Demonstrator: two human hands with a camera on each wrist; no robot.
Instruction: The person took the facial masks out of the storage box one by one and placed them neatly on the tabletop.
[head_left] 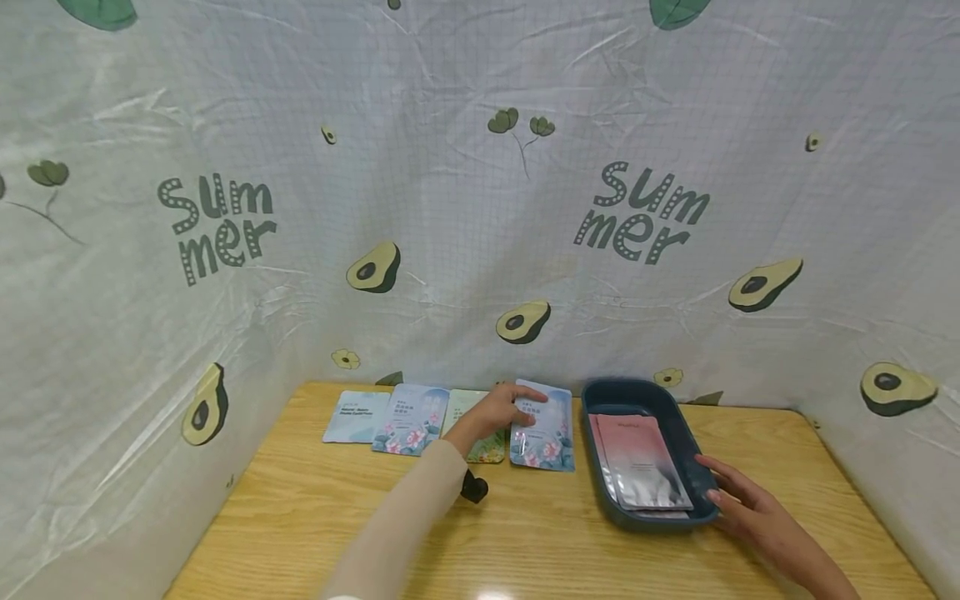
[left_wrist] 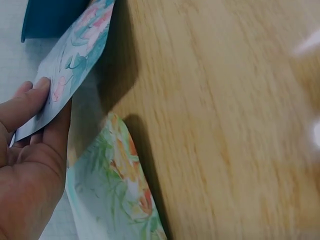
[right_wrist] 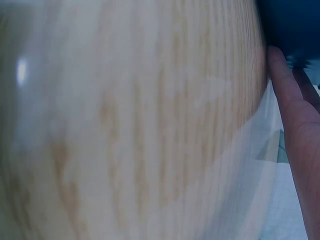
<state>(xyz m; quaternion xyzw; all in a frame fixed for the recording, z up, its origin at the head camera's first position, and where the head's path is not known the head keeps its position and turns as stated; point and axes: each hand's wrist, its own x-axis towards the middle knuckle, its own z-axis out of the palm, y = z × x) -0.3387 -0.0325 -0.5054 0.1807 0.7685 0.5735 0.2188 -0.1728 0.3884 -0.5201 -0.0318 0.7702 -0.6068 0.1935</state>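
Note:
My left hand (head_left: 497, 411) pinches a flat blue face mask packet (head_left: 553, 429) with pink flowers, thumb on one face and fingers behind. In the left wrist view this packet (left_wrist: 80, 55) is tilted up, one edge clear of the wooden table. Under that forearm, a green floral packet (head_left: 487, 450) is partly covered. To the right is a dark blue bin (head_left: 678, 417) with pink-and-silver packets (head_left: 637, 458) inside. My right hand (head_left: 757, 517) touches the bin's right side near the rim, its fingers fairly straight along the outer wall in the right wrist view.
Left of the green packet lie another blue floral packet (head_left: 412, 417) and a pale blue packet (head_left: 352, 417), side by side along the table's back. A white avocado-print curtain (head_left: 450, 208) walls the wooden table (head_left: 555, 542) at the back and sides.

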